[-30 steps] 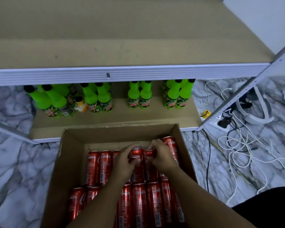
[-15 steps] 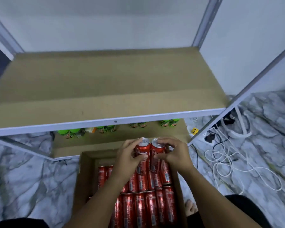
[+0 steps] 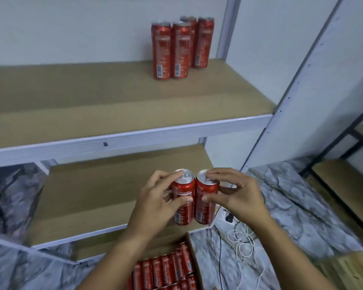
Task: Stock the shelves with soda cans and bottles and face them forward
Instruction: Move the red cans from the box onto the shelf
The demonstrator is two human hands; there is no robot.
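Left hand (image 3: 155,203) grips one upright can (image 3: 182,200); right hand (image 3: 238,194) grips the other (image 3: 205,198), touching. Labels blurred. Box (image 3: 192,251) of cans cut off at frame bottom.

two red cans (image 3: 194,200) upright, side by side, touching; four red cans (image 3: 181,47) standing on upper shelf (image 3: 113,105)

left hand (image 3: 155,204), right hand (image 3: 237,195), fingers curled, gripping

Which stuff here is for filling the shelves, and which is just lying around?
For the job:
- two red soda cans, one in the left hand, one in the right hand
- four red cans on the upper brown shelf
- cardboard box of red cans

Just lying about:
- white cables on the marble floor
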